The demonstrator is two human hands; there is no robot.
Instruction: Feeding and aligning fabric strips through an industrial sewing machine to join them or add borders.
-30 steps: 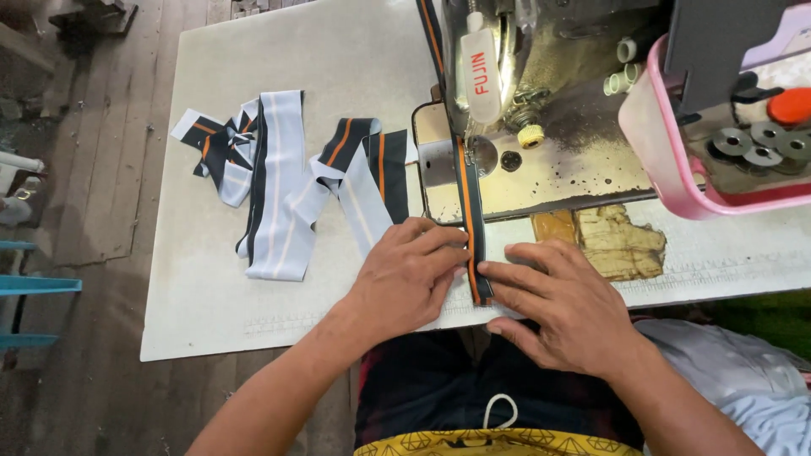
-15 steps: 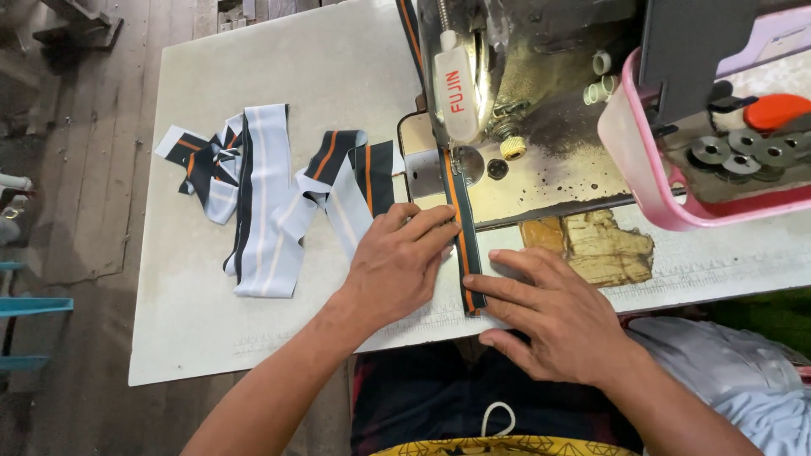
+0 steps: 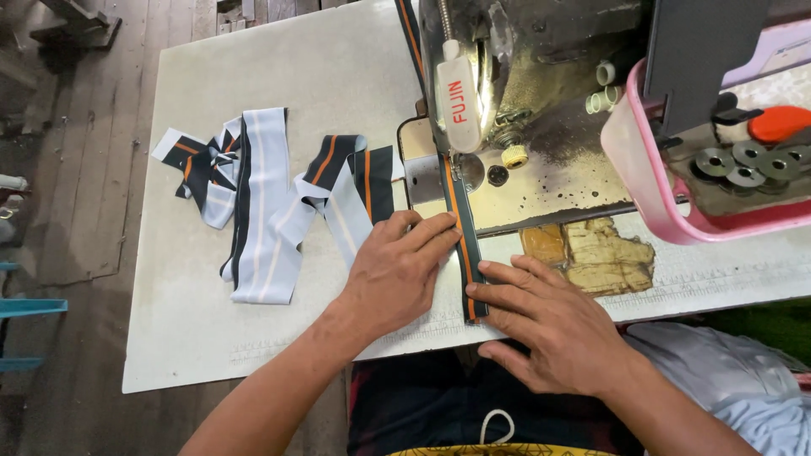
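From the head camera, looking down: a narrow dark strip with an orange stripe (image 3: 463, 245) runs from under the sewing machine (image 3: 507, 76) toward the person, lying flat on the white surface (image 3: 194, 329). It passes straight between the two hands. The left hand (image 3: 397, 274) lies palm down just left of the strip, its fingers (image 3: 435, 236) stretched out flat and pointing up and right, their tips touching the strip's left edge. The right hand (image 3: 553, 325) lies palm down on the other side and nearer the person, its fingers (image 3: 498, 291) spread and flat, the tips pressing on the strip's near end by the edge of the surface. Neither hand is curled around anything; both only press down. Whether the right thumb touches the strip cannot be told, since it sits off the surface edge.

Left of the left hand's fingers lies a loose heap of folded bands (image 3: 262, 203), pale grey and dark with orange lines, well apart from the strip. Beyond the right hand's fingers is a worn, brownish patch (image 3: 604, 257) on the surface, and further right a pink tray (image 3: 667, 203) holding round metal bobbins (image 3: 733, 165) and an orange-red spool (image 3: 777, 122).
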